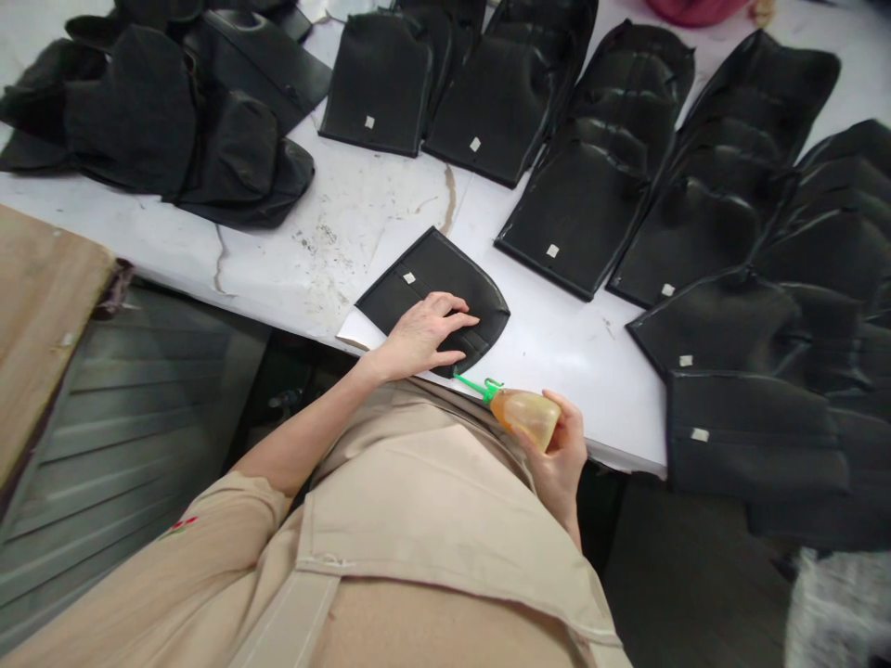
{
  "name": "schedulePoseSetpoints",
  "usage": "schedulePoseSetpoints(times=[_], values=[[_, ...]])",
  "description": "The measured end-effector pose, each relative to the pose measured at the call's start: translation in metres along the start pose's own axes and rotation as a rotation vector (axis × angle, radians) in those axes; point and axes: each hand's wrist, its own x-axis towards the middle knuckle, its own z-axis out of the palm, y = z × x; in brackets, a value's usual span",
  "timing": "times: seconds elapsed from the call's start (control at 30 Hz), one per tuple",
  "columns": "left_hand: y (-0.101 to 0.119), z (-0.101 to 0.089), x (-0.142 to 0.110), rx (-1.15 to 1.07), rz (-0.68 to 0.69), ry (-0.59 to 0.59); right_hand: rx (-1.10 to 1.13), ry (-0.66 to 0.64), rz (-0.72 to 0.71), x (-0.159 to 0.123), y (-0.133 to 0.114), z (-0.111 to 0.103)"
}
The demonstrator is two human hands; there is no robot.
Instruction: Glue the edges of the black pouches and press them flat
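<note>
A flat black leather-like piece [463,269] with one rounded end and a small white tag lies at the table's near edge. My left hand [426,336] rests on it, fingers spread. In my right hand [565,443] is a squeeze bottle [525,415] of amber liquid, gripped around its base. The bottle's green nozzle [474,385] points left, its tip at or close to the piece's near rim. Whether liquid is coming out is too small to see.
Overlapping rows of similar black pieces [581,204] cover the white table's [278,255] far and right sides. Dark fabric-like pieces [132,111] are heaped at the left. A wooden board [48,306] stands at the left edge, and a pink object [696,7] shows at the top.
</note>
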Motion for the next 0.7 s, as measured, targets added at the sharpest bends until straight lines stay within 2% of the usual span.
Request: schedulePoseSetpoints(times=[0.13, 0.23, 0.3, 0.37, 0.53, 0.7], values=[[0.006, 0.003, 0.005, 0.038, -0.033, 0.0, 0.136, 0.1, 0.091, -0.001, 0.0, -0.005], [0.018, 0.011, 0.015, 0.105, -0.116, 0.051, 0.315, 0.176, 0.166, 0.003, 0.003, -0.01], [0.025, 0.015, 0.022, 0.158, -0.171, 0.084, 0.418, 0.21, 0.169, 0.007, 0.005, -0.014], [0.028, 0.017, 0.026, 0.176, -0.167, 0.066, 0.467, 0.254, 0.159, 0.011, 0.006, -0.019], [0.016, 0.011, 0.025, 0.151, -0.004, -0.047, 0.443, 0.381, 0.138, 0.012, 0.008, -0.027], [0.019, 0.014, 0.025, 0.215, -0.035, -0.025, 0.325, 0.397, 0.076, 0.0, 0.009, -0.026]])
